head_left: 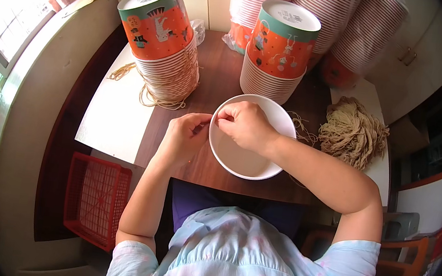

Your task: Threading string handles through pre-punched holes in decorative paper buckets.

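A white paper bucket [240,157] lies with its open mouth toward me at the near edge of a dark wooden table [223,72]. My left hand [185,133] grips its left rim with fingers curled. My right hand [245,123] rests over the upper rim, fingertips pinched at the edge close to the left hand; a thin string may be between them, too small to tell. A bundle of tan strings [351,131] lies to the right of the bucket.
Two upside-down stacks of orange and teal printed buckets [161,37] [279,48] stand behind, loose strings [154,97] under the left one. Taller striped stacks [329,19] lean at the back. A white board [111,108] covers the table's left; a red plastic crate [95,197] sits on the floor.
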### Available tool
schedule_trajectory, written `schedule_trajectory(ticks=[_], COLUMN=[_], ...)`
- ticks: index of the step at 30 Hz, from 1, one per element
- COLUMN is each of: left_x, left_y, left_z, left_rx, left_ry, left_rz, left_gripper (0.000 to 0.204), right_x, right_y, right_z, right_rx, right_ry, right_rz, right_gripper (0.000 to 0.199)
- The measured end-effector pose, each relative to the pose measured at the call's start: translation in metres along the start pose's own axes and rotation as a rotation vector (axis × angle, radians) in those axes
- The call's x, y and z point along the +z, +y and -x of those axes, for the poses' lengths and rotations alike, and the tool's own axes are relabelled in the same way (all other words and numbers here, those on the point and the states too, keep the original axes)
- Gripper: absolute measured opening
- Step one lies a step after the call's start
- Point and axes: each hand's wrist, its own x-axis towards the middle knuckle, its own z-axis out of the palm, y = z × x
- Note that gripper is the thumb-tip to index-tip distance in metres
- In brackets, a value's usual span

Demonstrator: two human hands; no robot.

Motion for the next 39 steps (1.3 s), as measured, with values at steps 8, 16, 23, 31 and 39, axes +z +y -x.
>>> schedule_trajectory(ticks=[8,16,23,31,39], left_x=[-0.007,0.002,0.005,0.003,0.008], left_y=[0.008,0.000,-0.024,-0.013,-0.002], left_z=[-0.007,0.000,0.010,0.030,0.039], left_rx=[0.244,0.188,-0.013,0.073,0.154], left_ry=[-0.071,-0.036,0.029,-0.007,-0.155], left_rz=[-0.158,-0.085,0.412,0.725,0.864], left_gripper=[0.015,0.011,0.005,0.011,0.008], right_x=[-0.011,-0.021,-0.046,-0.039,-0.027], right_y=[-0.012,-0.001,-0.047,-0.044,-0.031], right_z=[0.005,0.013,0.044,0.083,0.098], right_rx=[0.040,0.038,0.155,-0.108,-0.325], right_ry=[-0.067,-0.108,-0.319,-0.222,0.227], right_rz=[0.034,-0.019,0.154,0.554,0.755], right_gripper=[0.012,0.018,0.080,0.056,0.029])
